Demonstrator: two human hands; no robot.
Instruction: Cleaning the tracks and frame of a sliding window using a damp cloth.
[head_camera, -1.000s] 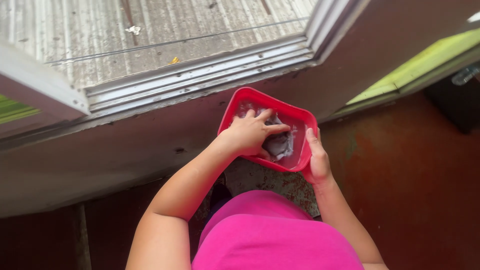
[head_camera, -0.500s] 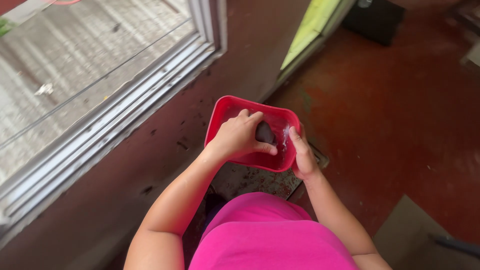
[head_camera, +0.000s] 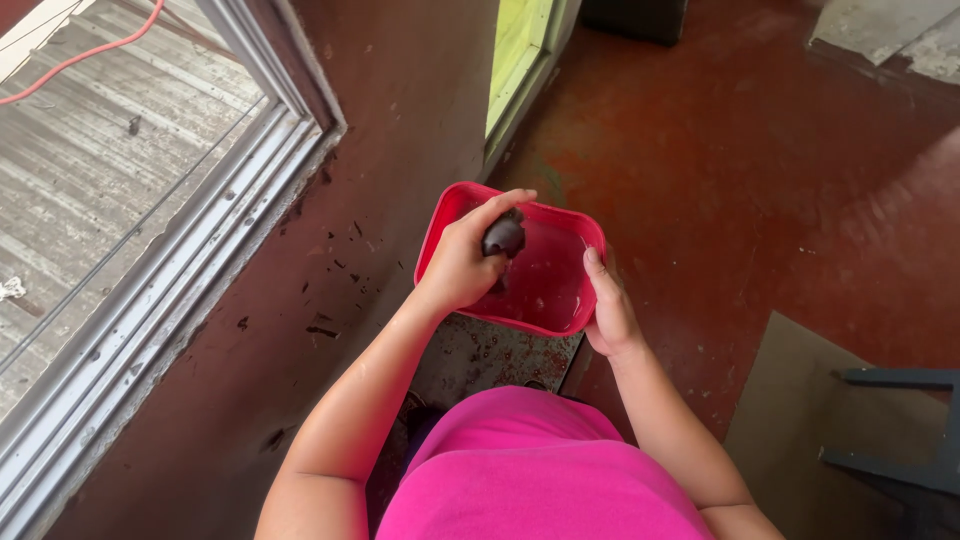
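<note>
A red rectangular plastic tub (head_camera: 556, 262) is held out in front of my pink shirt. My right hand (head_camera: 608, 312) grips its right rim, thumb on the edge. My left hand (head_camera: 468, 262) is inside the tub, closed around a dark grey wet cloth wad (head_camera: 504, 236) lifted above the tub's bottom. A little water lies in the tub's near corner.
A metal sliding-door track (head_camera: 180, 270) and glass door run along the left, with a dirty dark sill beside it. The red-brown floor (head_camera: 740, 170) stretches right. A grey mat (head_camera: 800, 420) and a dark stool leg (head_camera: 900, 400) lie at the lower right. A yellow-green panel (head_camera: 515, 55) stands ahead.
The view has swung right, away from the door track. My left hand has gathered the grey cloth from the tub's bottom into a wad and raised it. My right hand keeps its hold on the rim.
</note>
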